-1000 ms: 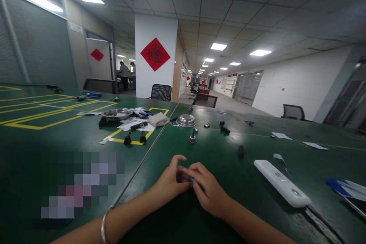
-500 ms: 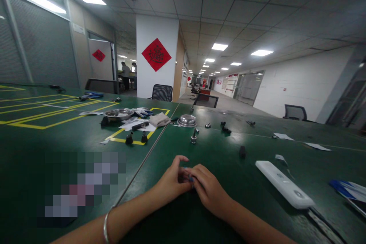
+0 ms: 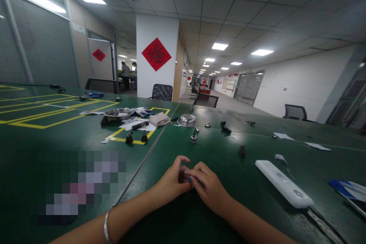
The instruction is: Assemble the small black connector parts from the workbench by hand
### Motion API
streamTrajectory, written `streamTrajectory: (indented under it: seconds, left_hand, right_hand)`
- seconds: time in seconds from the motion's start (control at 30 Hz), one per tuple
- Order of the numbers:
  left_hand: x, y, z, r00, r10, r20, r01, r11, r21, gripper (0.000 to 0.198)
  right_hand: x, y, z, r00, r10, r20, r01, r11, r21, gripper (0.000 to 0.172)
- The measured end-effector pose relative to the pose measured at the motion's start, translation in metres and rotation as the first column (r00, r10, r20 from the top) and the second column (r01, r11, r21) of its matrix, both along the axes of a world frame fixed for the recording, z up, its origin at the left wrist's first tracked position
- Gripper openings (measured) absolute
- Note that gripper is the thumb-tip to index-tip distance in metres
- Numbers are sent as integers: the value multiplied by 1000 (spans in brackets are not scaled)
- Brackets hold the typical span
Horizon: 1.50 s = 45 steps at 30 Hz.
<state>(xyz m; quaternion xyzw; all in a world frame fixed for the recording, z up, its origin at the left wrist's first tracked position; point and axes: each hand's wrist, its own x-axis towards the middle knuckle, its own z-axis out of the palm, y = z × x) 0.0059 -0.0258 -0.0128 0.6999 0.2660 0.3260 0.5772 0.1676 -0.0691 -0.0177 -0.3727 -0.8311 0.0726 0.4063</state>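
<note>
My left hand (image 3: 171, 178) and my right hand (image 3: 208, 186) meet over the green table (image 3: 228, 152), close to me. The left index finger arches up, the thumb stretches toward the right hand, and the other fingers curl inward. Fingers of my right hand are bent together, their tips against the left hand's fingers. Small blue spots show where the fingertips meet; whether anything lies between them is hidden. Beyond the hands stands a small metal fitting (image 3: 193, 137), with a shiny round metal dish (image 3: 187, 120) behind it.
Two dark conical pieces (image 3: 129, 138) stand at left, near a grey cloth (image 3: 159, 119), gloves (image 3: 143, 112) and a metal bowl (image 3: 118, 113). A white power strip (image 3: 283, 183) lies at right, a small dark block (image 3: 242, 151) nearer the middle. Pixelation covers an object at lower left.
</note>
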Motion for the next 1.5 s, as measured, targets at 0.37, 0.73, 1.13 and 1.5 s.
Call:
streamTrajectory:
  seconds: [0.37,0.73,1.13,1.5]
  left_hand:
    - [-1,3,-1,1000,-4,-18,4,1000,15,48]
    - [0,2,-1,1000,-4,-9,4,1000,15,48]
    - [0,1,1,1000,5,-10,-5,1000,-2,49]
    - [0,2,-2,1000,4,-6,-4,1000,12,46]
  right_hand:
    - [-1,0,1,1000,8,-9,-8,1000,-17,37]
    - [0,-3,4,998,40,-41,-40,999,-14,45]
    - [-2,-3,6,997,49,-51,-50,999,-3,41]
    - [-2,-1,2,998,4,-66,-4,1000,-3,34]
